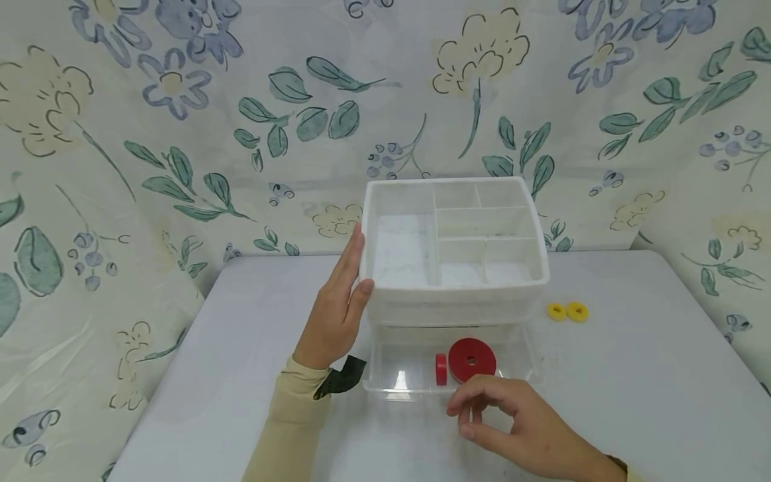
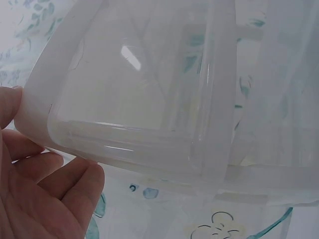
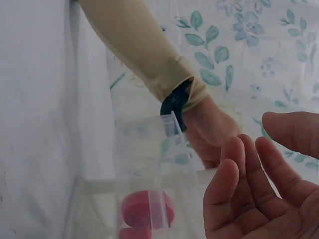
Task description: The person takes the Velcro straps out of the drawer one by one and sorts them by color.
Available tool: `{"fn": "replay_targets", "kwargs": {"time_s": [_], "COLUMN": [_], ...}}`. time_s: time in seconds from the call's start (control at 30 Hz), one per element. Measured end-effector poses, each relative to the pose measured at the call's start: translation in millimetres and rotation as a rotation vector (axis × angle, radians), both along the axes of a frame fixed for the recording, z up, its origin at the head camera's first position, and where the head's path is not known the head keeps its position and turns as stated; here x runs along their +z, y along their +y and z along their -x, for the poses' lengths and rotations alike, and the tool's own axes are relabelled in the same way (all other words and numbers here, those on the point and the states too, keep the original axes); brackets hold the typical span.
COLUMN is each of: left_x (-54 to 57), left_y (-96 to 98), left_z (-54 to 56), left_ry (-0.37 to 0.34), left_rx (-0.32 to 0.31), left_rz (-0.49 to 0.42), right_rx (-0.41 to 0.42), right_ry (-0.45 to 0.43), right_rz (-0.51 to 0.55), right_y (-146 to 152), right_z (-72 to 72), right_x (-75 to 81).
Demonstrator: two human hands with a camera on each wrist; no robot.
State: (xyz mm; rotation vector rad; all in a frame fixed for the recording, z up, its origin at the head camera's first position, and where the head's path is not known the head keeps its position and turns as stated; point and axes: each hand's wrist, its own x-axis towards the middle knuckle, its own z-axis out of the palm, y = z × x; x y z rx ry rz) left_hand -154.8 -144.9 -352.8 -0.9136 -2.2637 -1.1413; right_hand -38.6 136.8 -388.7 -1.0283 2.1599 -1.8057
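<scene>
On my head view, a flowered cloth (image 1: pixel 271 33) fills the back and both sides, printed with leaves, blooms and berries. In front of it I have the white table (image 1: pixel 253 335), and on that the white box (image 1: pixel 446 294), its top split into one wide compartment at left and five smaller ones at right. Below its front edge, the clear drawer (image 1: pixel 397 361) stands out toward me.

The left hand (image 1: pixel 331 328) lies against the box's left side, its fingers nearly straight and its thumb at the front corner; I read it as steadying rather than clenched. The right hand (image 1: pixel 518 422) hangs just before the drawer's front, its fingers loosely bent and holding nothing, as my right wrist view confirms.

In the drawer, right of its middle, I see the red disc (image 1: pixel 460 361), with a small hole at its centre. The black band (image 1: pixel 342 378) on the left wrist is too dark for me to read anything on it. Just left of the disc, the small red piece (image 1: pixel 442 369) shows edge-on. Right of the box, two yellow rings (image 1: pixel 583 313) lie side by side on the table.
</scene>
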Motion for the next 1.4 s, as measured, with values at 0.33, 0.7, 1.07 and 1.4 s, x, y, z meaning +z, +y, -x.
{"fn": "replay_targets", "kwargs": {"time_s": [0.33, 0.7, 1.07, 1.4], "left_x": [-0.6, -0.4, 0.8, -0.2], "left_y": [-0.1, 0.5, 0.5, 0.4], "left_z": [-0.2, -0.8, -0.7, -0.4], "left_ry": [0.006, 0.008, 0.011, 0.011], "left_rx": [0.001, 0.003, 0.005, 0.006], "left_rz": [0.000, 0.004, 0.005, 0.005], "right_rx": [-0.089, -0.275, -0.366, -0.328], "right_ry": [0.149, 0.289, 0.351, 0.283], "right_rz": [-0.017, -0.156, -0.297, -0.443], "right_y": [10.8, 15.8, 19.1, 22.9], "right_z": [9.0, 22.0, 37.1, 46.3], "right_x": [8.1, 15.3, 18.9, 23.5]}}
